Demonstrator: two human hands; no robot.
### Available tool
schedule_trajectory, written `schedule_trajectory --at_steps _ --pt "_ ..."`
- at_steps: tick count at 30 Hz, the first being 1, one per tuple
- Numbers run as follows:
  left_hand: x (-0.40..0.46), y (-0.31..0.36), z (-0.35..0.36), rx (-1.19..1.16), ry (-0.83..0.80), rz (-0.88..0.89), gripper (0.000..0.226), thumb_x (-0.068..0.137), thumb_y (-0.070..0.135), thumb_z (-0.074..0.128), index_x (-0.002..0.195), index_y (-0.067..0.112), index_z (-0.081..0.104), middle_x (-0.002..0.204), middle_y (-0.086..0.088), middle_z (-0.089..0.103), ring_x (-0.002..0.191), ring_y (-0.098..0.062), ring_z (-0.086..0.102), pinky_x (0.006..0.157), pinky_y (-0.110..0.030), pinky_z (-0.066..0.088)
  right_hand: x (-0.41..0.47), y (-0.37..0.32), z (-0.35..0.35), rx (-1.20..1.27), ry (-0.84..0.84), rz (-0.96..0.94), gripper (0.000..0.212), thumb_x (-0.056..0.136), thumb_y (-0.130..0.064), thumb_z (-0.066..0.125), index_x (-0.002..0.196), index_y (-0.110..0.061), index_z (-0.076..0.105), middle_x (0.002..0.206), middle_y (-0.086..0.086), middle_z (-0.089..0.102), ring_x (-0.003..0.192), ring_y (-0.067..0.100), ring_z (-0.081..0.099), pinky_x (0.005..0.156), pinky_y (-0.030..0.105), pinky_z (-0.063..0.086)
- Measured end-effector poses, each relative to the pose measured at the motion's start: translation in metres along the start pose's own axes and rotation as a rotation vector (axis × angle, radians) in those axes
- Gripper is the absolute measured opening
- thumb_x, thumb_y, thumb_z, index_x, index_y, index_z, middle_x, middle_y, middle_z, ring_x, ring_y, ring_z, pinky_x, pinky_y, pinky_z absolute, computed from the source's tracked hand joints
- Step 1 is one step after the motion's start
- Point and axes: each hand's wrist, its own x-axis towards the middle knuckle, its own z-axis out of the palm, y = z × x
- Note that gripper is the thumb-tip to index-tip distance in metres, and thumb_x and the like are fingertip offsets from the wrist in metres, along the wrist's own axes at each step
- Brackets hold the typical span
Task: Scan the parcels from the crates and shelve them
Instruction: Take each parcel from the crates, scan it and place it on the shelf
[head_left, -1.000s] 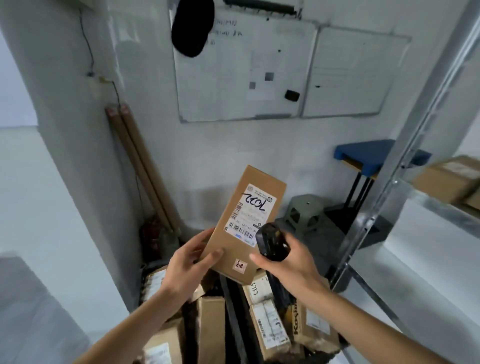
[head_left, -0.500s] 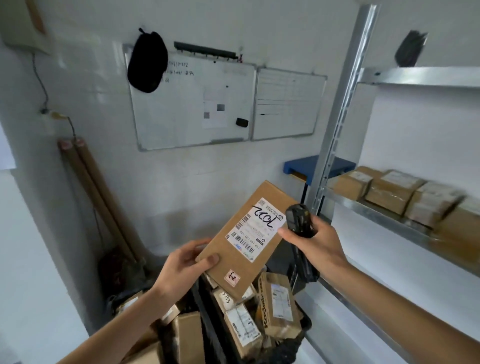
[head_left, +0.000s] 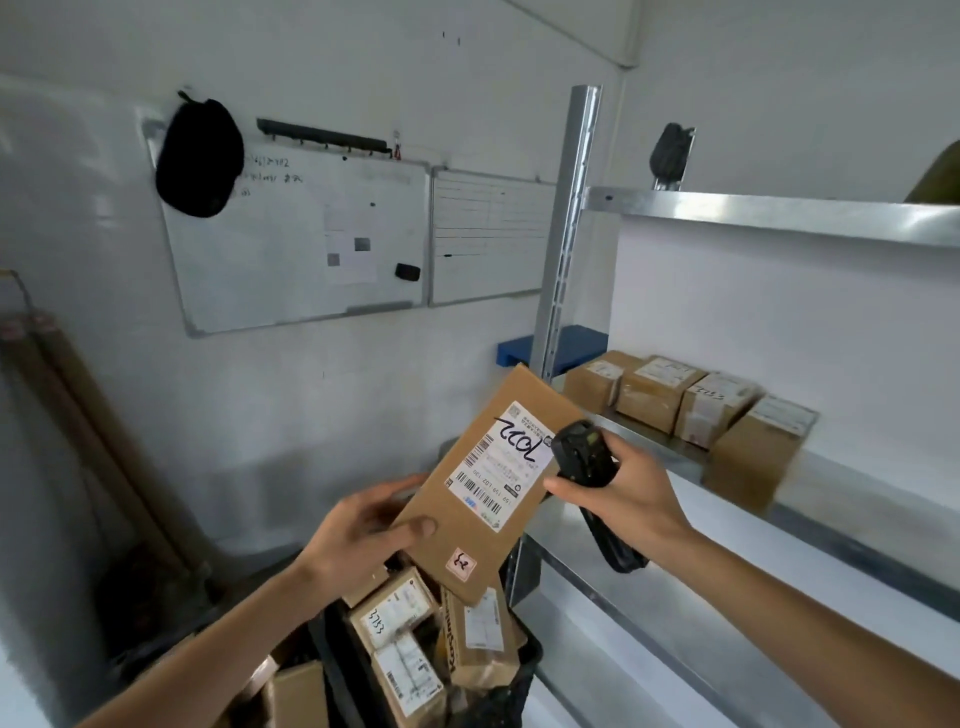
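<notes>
The fingers of the left hand are curled around the lower left edge of a flat brown parcel. The thumb lies on the front of the parcel and the other fingers go behind it. The parcel is held up in the air, tilted, above a dark crate. It has a white label with bar codes and big black handwriting on it. A small pink sticker sits near its bottom corner.

The right hand grips a black scanner. Its fingers wrap around the scanner's body. The top of the scanner is just beside the right edge of the parcel, close to the label. A dark strap or handle hangs down below the hand.

The crate below holds more brown parcels with white labels, piled at different angles. One has a number written on it by hand.

To the right is a metal shelf with a tall silver post. Four brown boxes stand in a row on the shelf, touching each other. A higher shelf board runs above them, with a dark thing on top.

On the wall behind hang two whiteboards side by side. A black bag hangs over the corner of the left one. A blue thing pokes out behind the post. Long brown tubes lean on the wall at the left.
</notes>
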Motion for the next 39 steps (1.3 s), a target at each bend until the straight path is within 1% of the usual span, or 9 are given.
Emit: schedule_trajectory --at_steps 3,6,9,11,18,25,28,31,39 --pt "0.010 0.014 0.007 0.062 0.010 0.022 0.047 0.087 0.019 0.078 0.129 0.034 0.064 0.105 0.007 0.078 0.101 -0.012 0.073 0.097 -0.033 0.055 -0.007 0.001 -0.024 -0.226 0.020 -0.077 0.075 0.059 -0.076 0.078 0.125 -0.046 0.059 0.114 -0.027 0.070 0.108 0.002 0.065 0.091 0.038 0.058" --pt "0.021 0.025 0.016 0.129 0.026 0.036 0.046 0.086 0.031 0.078 0.127 0.045 0.062 0.102 0.014 0.077 0.098 -0.006 0.073 0.094 -0.030 0.054 -0.013 -0.008 -0.049 -0.513 -0.035 -0.150 0.081 0.065 -0.076 0.078 0.134 -0.041 0.052 0.122 -0.020 0.068 0.109 0.008 0.065 0.081 0.029 0.056" --pt "0.033 0.032 0.023 0.189 0.039 0.038 0.047 0.084 0.039 0.078 0.125 0.055 0.060 0.099 0.017 0.077 0.096 -0.004 0.072 0.096 -0.032 0.053 -0.020 -0.022 -0.068 -0.731 -0.126 -0.156 0.077 0.070 -0.075 0.076 0.133 -0.039 0.049 0.125 -0.016 0.065 0.112 0.013 0.063 0.072 0.027 0.043" --pt "0.037 0.039 0.030 0.228 0.042 0.047 0.045 0.085 0.041 0.076 0.122 0.059 0.058 0.098 0.018 0.076 0.095 -0.003 0.071 0.094 -0.029 0.053 -0.022 -0.025 -0.075 -0.801 -0.133 -0.156 0.076 0.069 -0.077 0.075 0.129 -0.038 0.049 0.124 -0.015 0.066 0.111 0.015 0.064 0.073 0.029 0.046" --pt "0.043 0.055 0.042 0.232 0.021 0.042 0.049 0.086 0.043 0.074 0.131 0.051 0.056 0.102 0.015 0.076 0.099 -0.005 0.070 0.088 -0.025 0.051 -0.025 -0.025 -0.093 -0.908 -0.108 -0.089 0.079 0.066 -0.078 0.076 0.129 -0.035 0.051 0.121 -0.010 0.067 0.112 0.021 0.065 0.073 0.033 0.039" --pt "0.040 0.057 0.048 0.250 0.023 0.048 0.049 0.087 0.042 0.075 0.131 0.051 0.056 0.101 0.015 0.076 0.098 -0.005 0.070 0.087 -0.024 0.050 -0.026 -0.016 -0.101 -0.927 -0.118 -0.096 0.082 0.059 -0.084 0.076 0.120 -0.033 0.054 0.108 -0.009 0.069 0.103 0.021 0.066 0.082 0.035 0.055" --pt "0.037 0.058 0.050 0.255 0.023 0.045 0.048 0.087 0.042 0.074 0.130 0.053 0.056 0.101 0.016 0.076 0.097 -0.002 0.069 0.084 -0.019 0.049 -0.028 -0.015 -0.104 -0.922 -0.132 -0.095 0.072 0.061 -0.081 0.077 0.108 -0.032 0.054 0.104 -0.010 0.068 0.100 0.021 0.065 0.079 0.033 0.052" --pt "0.034 0.062 0.054 0.255 0.015 0.045 0.047 0.088 0.040 0.073 0.129 0.052 0.055 0.102 0.015 0.075 0.096 -0.001 0.069 0.077 -0.010 0.044 -0.031 -0.013 -0.106 -0.943 -0.134 -0.093 0.072 0.061 -0.081 0.077 0.109 -0.032 0.054 0.105 -0.009 0.068 0.099 0.021 0.065 0.078 0.032 0.051" --pt "0.029 0.068 0.058 0.244 0.003 0.041 0.044 0.089 0.039 0.072 0.125 0.055 0.052 0.103 0.014 0.075 0.096 0.000 0.067 0.072 -0.009 0.043 -0.036 -0.014 -0.110 -0.943 -0.125 -0.078 0.073 0.061 -0.080 0.079 0.112 -0.032 0.056 0.108 -0.010 0.069 0.103 0.020 0.065 0.073 0.031 0.047"
